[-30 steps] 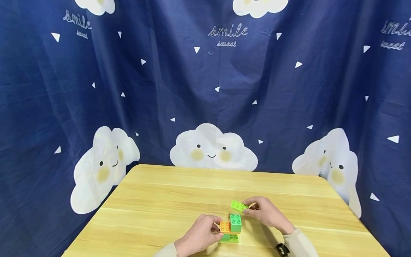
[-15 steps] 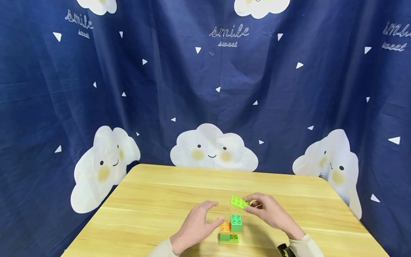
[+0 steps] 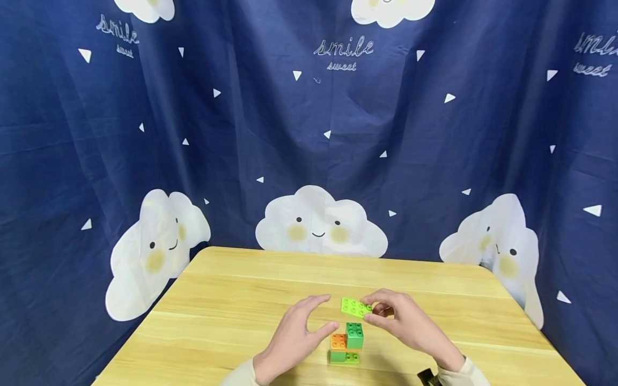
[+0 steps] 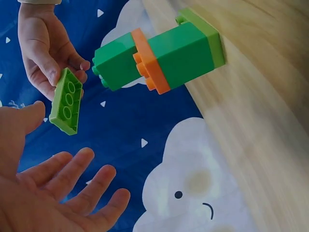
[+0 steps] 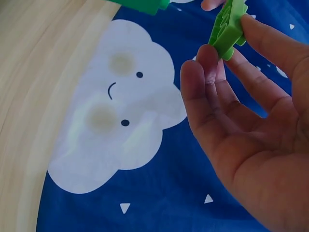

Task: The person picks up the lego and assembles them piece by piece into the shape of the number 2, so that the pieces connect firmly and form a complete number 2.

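My right hand (image 3: 405,321) pinches one end of a flat lime-green toy brick (image 3: 353,306), which hangs above and behind a small stack. In the left wrist view the hollow underside of the lime brick (image 4: 68,104) shows, with rings inside. The stack stands on the table: a lime base plate (image 3: 352,358), a green brick (image 4: 186,55) on it, then a flat orange brick (image 3: 338,341) and a second green brick (image 3: 354,336) on top. To the left of the stack, my left hand (image 3: 294,335) has its fingers spread and holds nothing; its thumb tip is close to the orange brick.
The wooden table (image 3: 232,305) spreads around the stack, its far edge against a blue curtain (image 3: 289,150) printed with clouds and triangles. A dark wristband (image 3: 427,377) is on the right wrist.
My left hand has let go of the stack and spread its fingers beside it. The lime brick in my right hand has turned slightly and shifted a little left. The stack has stayed in place.
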`<state>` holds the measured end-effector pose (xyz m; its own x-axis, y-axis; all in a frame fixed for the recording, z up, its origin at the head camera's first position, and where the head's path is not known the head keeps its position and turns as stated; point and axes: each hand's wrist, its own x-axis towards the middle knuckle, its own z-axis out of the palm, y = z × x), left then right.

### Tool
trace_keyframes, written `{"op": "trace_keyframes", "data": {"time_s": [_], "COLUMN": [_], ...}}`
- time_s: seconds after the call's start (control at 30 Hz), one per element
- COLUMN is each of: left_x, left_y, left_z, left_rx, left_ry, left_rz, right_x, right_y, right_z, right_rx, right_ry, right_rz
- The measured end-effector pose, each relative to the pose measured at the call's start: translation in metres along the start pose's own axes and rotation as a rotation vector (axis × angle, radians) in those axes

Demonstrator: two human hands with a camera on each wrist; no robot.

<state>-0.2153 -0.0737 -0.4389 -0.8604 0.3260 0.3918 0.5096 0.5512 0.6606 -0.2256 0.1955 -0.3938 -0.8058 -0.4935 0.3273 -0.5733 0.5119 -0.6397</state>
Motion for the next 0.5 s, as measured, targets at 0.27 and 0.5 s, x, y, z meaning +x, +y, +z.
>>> {"op": "trace_keyframes", "data": {"time_s": [0.27,0.5], "left_x": [-0.002,-0.003], "left_y": [0.004,0.003], "left_z": [0.001,0.003], "left_rx": [0.024,0.043], "left_ry": [0.024,-0.002], "left_rz": [0.064,0.053], "right_x": [-0.001,0.003], "right_y": [-0.005,-0.003], "right_z": [0.009,0.014], "right_rx": [-0.003,0.026], "right_ry": [-0.032,-0.094], "right_rz": [-0.063,0.012]}}
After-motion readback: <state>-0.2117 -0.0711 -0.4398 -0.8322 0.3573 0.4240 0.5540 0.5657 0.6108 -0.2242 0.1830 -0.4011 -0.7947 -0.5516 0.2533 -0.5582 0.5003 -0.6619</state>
